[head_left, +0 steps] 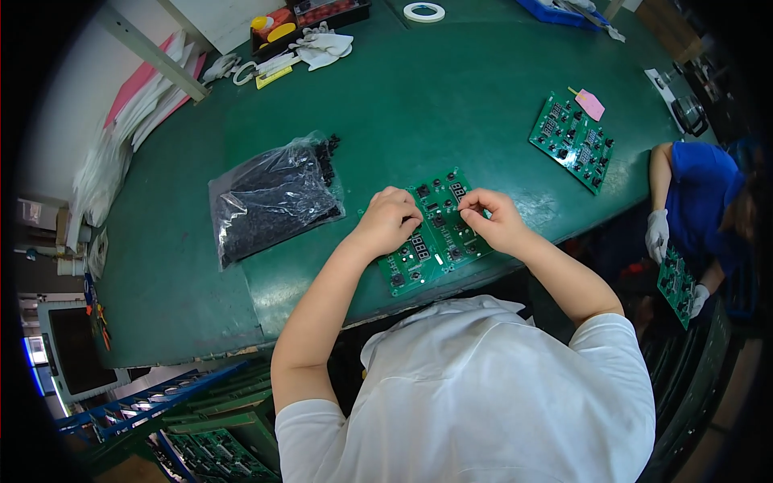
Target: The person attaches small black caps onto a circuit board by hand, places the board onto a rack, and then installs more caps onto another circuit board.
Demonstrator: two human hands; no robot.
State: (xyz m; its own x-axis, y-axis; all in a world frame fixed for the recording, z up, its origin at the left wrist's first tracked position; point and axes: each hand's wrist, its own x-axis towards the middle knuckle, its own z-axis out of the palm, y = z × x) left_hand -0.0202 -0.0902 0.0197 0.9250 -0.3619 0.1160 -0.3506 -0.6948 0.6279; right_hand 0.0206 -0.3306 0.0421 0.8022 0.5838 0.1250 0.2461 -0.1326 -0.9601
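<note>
A green circuit board (pixel 441 241) lies at the front edge of the table, with digit displays and small black parts on it. My left hand (pixel 388 221) rests over its left side, fingers curled and thumb against the forefinger. Above the right side of the board, my right hand (pixel 495 219) holds thumb and forefinger in a pinch. Whatever either hand may hold is too small or hidden to make out. Left of the board lies a clear plastic bag (pixel 278 201) full of small black parts, some spilling from its open right end.
Farther right on the green table (pixel 386 105) lies another populated circuit board (pixel 572 145) beside a pink tag (pixel 590 105). Gloves (pixel 322 47), a tape roll (pixel 424 12) and a blue tray (pixel 564 12) sit at the back. A gloved co-worker (pixel 700 193) holds a board (pixel 676 286) at the right.
</note>
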